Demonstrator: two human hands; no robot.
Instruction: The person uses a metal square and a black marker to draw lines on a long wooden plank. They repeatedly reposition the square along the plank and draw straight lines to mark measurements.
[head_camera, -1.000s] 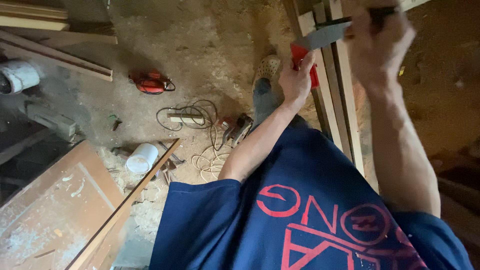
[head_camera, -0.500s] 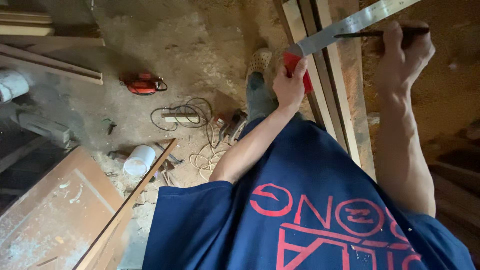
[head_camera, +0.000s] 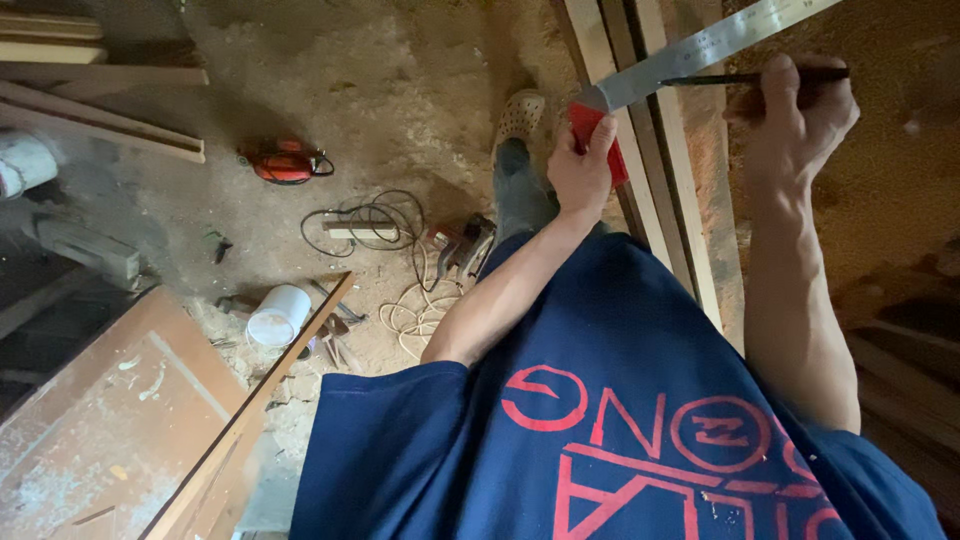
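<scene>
My left hand (head_camera: 582, 168) grips the red stock of a try square (head_camera: 598, 135) against the edge of long wooden boards (head_camera: 690, 190). Its steel blade (head_camera: 700, 45) lies across the boards toward the upper right. My right hand (head_camera: 795, 110) holds a dark pencil (head_camera: 745, 77), its tip touching the wood just below the blade. Both arms reach out over my dark blue shirt.
On the sawdust floor lie a red power tool (head_camera: 283, 162), coiled cables (head_camera: 375, 225), another power tool (head_camera: 465, 245) and a white bucket (head_camera: 280, 315). A brown door panel (head_camera: 110, 410) lies lower left, and planks (head_camera: 100, 120) upper left. My foot in a beige clog (head_camera: 520, 115) stands near the boards.
My right hand has come down from the blurred raised position and set the pencil against the blade. In the last half second the pencil slid slightly left along the blade.
</scene>
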